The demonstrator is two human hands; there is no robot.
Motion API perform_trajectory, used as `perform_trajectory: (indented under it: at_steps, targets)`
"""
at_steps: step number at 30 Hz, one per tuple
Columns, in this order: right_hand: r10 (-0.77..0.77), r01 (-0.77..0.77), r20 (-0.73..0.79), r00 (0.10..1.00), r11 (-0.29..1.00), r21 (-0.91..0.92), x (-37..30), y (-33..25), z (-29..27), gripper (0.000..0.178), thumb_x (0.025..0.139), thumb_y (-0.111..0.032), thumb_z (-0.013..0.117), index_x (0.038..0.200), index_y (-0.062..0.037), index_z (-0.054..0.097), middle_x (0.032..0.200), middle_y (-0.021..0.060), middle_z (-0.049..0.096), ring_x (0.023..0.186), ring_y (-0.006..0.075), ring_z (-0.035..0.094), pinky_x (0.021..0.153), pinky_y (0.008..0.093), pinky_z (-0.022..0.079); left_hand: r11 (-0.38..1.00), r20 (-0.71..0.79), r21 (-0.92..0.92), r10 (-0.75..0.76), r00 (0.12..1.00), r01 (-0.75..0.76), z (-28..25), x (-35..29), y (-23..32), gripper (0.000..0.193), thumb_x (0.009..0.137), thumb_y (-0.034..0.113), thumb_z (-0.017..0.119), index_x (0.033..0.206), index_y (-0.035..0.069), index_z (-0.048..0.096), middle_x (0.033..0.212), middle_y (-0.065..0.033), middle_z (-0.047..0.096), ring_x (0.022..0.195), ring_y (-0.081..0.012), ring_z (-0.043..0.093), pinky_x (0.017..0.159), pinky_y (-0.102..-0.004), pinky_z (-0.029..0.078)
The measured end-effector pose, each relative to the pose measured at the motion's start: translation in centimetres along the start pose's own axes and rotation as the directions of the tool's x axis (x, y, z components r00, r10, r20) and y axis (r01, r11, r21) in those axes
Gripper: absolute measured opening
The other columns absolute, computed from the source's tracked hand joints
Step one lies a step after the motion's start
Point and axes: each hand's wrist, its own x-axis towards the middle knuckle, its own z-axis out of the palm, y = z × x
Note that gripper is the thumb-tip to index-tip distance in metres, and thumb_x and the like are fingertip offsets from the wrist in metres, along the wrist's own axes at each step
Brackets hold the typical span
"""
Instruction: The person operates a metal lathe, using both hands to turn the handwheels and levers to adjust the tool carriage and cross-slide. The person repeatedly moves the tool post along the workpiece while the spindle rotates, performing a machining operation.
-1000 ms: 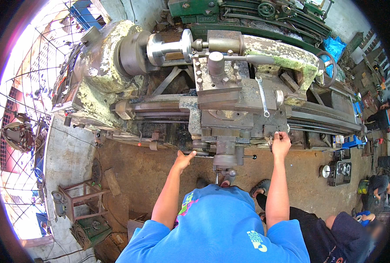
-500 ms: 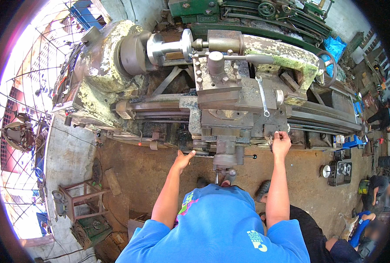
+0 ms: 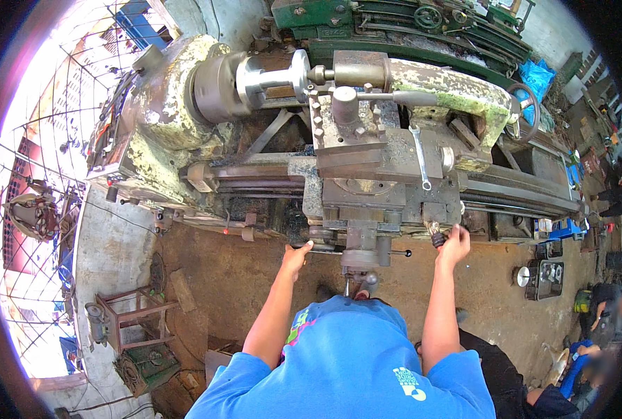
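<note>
Before me stands a metal lathe (image 3: 165,105). A shiny spool-shaped metal workpiece (image 3: 275,78) spans from its chuck (image 3: 214,85) to the tailstock centre (image 3: 319,75). My left hand (image 3: 296,258) is closed around the rim of the carriage handwheel (image 3: 321,246), thumb on top. At the carriage's front right, my right hand (image 3: 455,246) has its fingers curled on what looks like a small brush (image 3: 435,236), pale-tipped with a dark ribbed part; its grip is partly hidden. A double-ended wrench (image 3: 421,159) lies on the carriage, right of the tool post (image 3: 346,115).
A black-knobbed lever (image 3: 407,253) sticks out between my hands. Behind is a green machine (image 3: 402,35). A black crate (image 3: 550,278) with metal parts stands on the floor at right. A stool (image 3: 135,318) is at left. Other people (image 3: 608,307) are at the far right.
My right hand has come back toward me and slightly right, off the carriage top, with the brush-like thing now showing beside its fingers. My left hand stays on the handwheel.
</note>
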Motion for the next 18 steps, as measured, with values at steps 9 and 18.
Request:
perform_trajectory:
  at_steps: [9,18]
  targets:
    - [0.802,-0.808,0.212,0.558,0.583,-0.078,-6.7,17.1,-3.7,0.015,0.092,-0.022,0.054,0.095,-0.0081,0.059,0.075,0.0083,0.060,0.059,0.0212,0.055,0.052,0.0345,0.045,0.962,-0.010,-0.213,-0.180,0.984,0.173,3.6,2.4,0.4,0.108,0.092,0.030,0.059,0.135,-0.004,-0.034,0.097,-0.0254,0.064,0.072,-0.0312,0.069,0.077,-0.0488,0.056]
    - [0.858,-0.785,0.358,0.369,0.494,-0.375,-8.0,18.4,0.3,0.017,0.094,-0.026,0.054,0.100,-0.0096,0.058,0.085,0.0078,0.063,0.065,0.0216,0.057,0.058,0.0360,0.048,0.954,-0.130,-0.266,-0.175,0.976,0.136,3.2,3.8,0.0,0.046,0.095,0.025,0.050,0.122,-0.004,0.026,0.076,-0.0142,0.057,0.049,-0.0214,0.057,0.055,-0.0441,0.058]
